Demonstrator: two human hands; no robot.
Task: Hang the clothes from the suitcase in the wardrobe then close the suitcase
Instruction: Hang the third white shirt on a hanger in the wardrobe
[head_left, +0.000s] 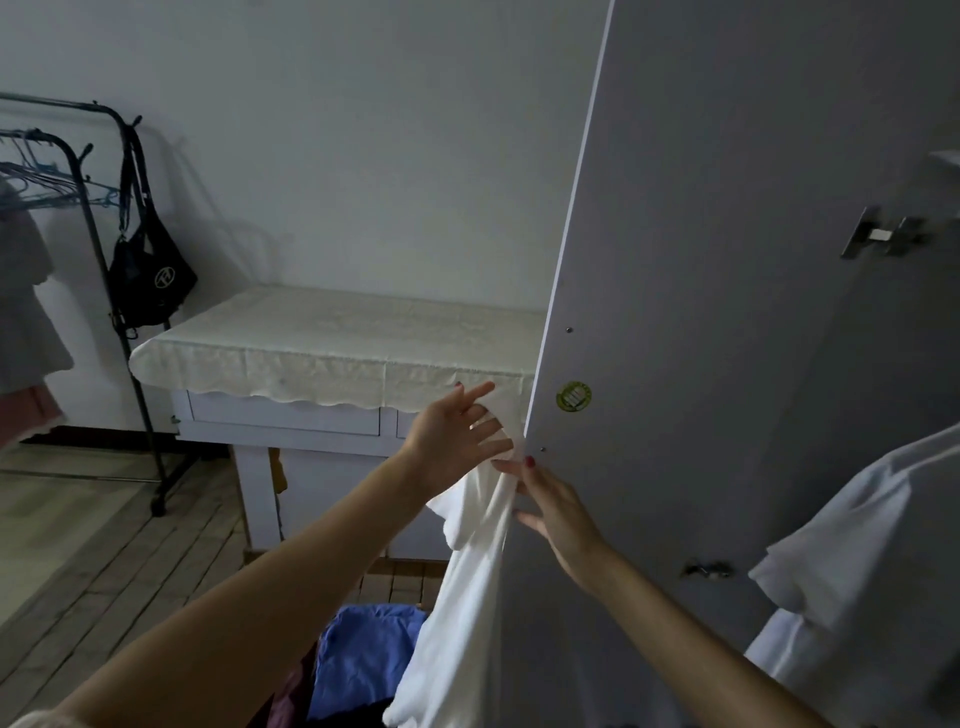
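Note:
A white garment (467, 582) hangs in front of me, beside the edge of the open wardrobe door (675, 312). My left hand (457, 434) is at its top with fingers spread straight against the fabric. Just to the right, my right hand (550, 512) pinches the bunched upper part of the garment close to the door edge. Another white garment (852, 571) hangs at the right, past the door. Blue clothes (363, 660) and a dark red piece (291, 696) lie below my arms; the suitcase itself is hidden.
A white desk with a lace cloth (332, 338) stands against the wall ahead. At the left is a black clothes rack (104, 291) with empty hangers (47, 182) and a black bag (148, 275). The floor is wooden.

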